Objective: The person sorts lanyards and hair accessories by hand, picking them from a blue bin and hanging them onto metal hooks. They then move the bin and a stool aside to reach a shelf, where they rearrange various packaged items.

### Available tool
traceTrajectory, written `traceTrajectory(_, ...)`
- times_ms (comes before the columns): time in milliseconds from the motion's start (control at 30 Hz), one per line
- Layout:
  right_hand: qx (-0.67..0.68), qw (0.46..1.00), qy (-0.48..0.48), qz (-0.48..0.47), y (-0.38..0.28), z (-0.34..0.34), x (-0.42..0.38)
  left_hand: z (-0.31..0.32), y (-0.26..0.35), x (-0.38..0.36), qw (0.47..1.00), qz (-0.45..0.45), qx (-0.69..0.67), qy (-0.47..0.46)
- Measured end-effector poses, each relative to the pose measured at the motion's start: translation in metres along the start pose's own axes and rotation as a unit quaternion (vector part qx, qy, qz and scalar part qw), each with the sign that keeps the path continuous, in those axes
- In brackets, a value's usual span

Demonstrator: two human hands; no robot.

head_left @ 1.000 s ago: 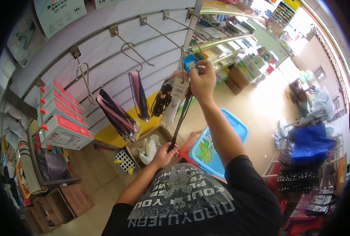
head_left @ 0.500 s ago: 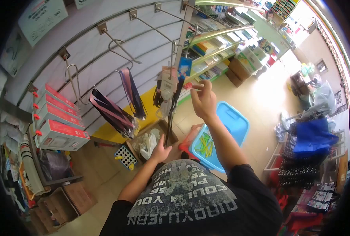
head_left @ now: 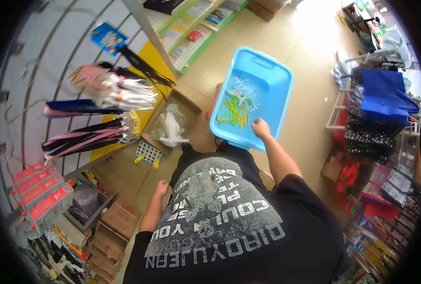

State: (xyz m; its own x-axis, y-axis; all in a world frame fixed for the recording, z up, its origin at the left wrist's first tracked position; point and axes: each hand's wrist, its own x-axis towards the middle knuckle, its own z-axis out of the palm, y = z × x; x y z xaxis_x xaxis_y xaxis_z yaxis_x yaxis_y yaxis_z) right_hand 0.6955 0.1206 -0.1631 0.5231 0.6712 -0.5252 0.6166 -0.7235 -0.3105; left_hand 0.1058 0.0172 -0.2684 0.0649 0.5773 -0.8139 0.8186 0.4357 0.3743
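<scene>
My right hand (head_left: 261, 128) is over the near right part of a light blue plastic tub (head_left: 282, 90); its fingers point away and are mostly hidden. In the tub lie green and yellow strips (head_left: 236, 112) and clear plastic pieces, left of that hand. My left hand (head_left: 162, 188) hangs low beside my shirt, and its fingers are too small and blurred to make out. Ahead of it stands a perforated tray (head_left: 148, 152) with yellow parts. A cardboard box (head_left: 187, 100) left of the tub holds clear and white plastic bags (head_left: 171, 128).
Black, pink and white straps (head_left: 87, 137) hang from the slatted wall at left. Red and white boxes (head_left: 45, 189) are below them. Bookshelves (head_left: 191, 38) stand ahead. At right are a blue bag (head_left: 383, 97) and racked goods; cartons (head_left: 118, 220) sit at lower left.
The view has tilted down and turned. My right hand has come down from the air to the tub. My left hand has moved away from the hanging straps to my side.
</scene>
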Motion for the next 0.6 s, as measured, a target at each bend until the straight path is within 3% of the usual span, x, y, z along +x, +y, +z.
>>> traceTrajectory(133, 0.007, 0.997, -0.078, 0.029, 0.050, 0.040, 0.023, -0.016, 0.034, -0.052, 0.994, -0.074, -0.067, -0.049)
traceTrajectory(200, 0.012, 0.993, -0.114, 0.024, 0.062, 0.070, 0.043, -0.022, 0.066, -0.070, 0.970, -0.099, -0.220, 0.020)
traceTrajectory(300, 0.011, 0.983, -0.181, -0.003, 0.051, 0.090, 0.072, -0.024, 0.105, -0.091, 0.948, -0.130, -0.285, 0.062)
traceTrajectory(367, 0.010, 0.975, -0.223, -0.023, 0.035, 0.105, 0.087, -0.020, 0.120, -0.106, 0.956, -0.137, -0.252, 0.060)
traceTrajectory(433, -0.005, 0.953, -0.270, -0.136, 0.019, 0.120, 0.099, -0.014, 0.131, -0.119, 0.963, -0.143, -0.221, 0.061)
traceTrajectory(600, -0.033, 0.936, -0.296, -0.190, -0.039, 0.151, 0.102, 0.002, 0.137, -0.148, 0.967, -0.152, -0.203, 0.026)
